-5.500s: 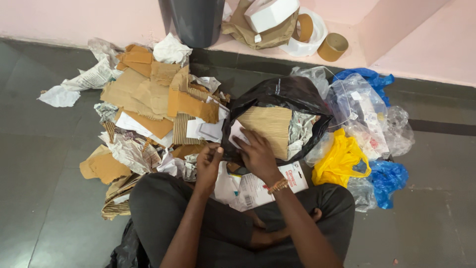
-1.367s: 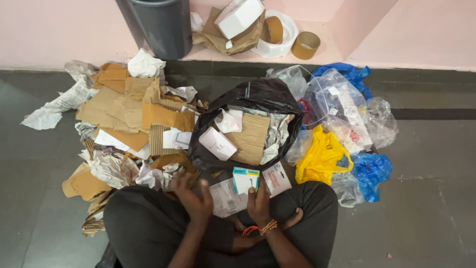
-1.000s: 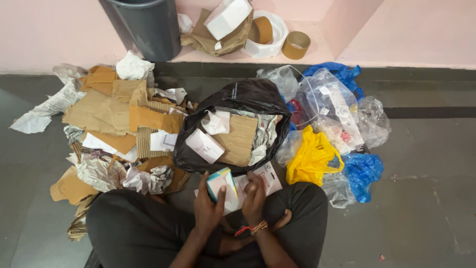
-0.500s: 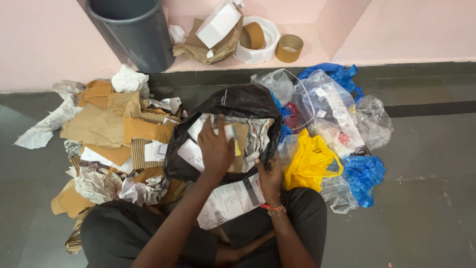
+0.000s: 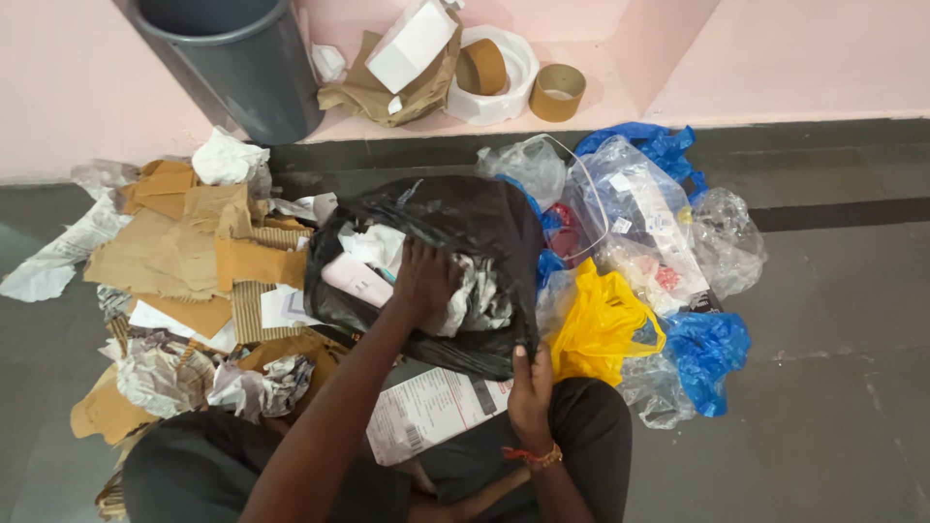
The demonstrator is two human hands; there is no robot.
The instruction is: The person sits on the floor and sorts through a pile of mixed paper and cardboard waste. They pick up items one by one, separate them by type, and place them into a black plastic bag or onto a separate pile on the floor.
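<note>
Left hand (image 5: 424, 281) is pushed down into the black bag (image 5: 455, 218) on the floor, fingers buried among crumpled paper (image 5: 475, 300); right hand (image 5: 530, 387) pinches the bag's near rim. Thin plastic could tear there, and paper could be spilled.

Inside the black bag (image 5: 455, 223), the left hand's fingers (image 5: 418, 308) are hidden among crumpled paper; deeper contents are concealed.
</note>
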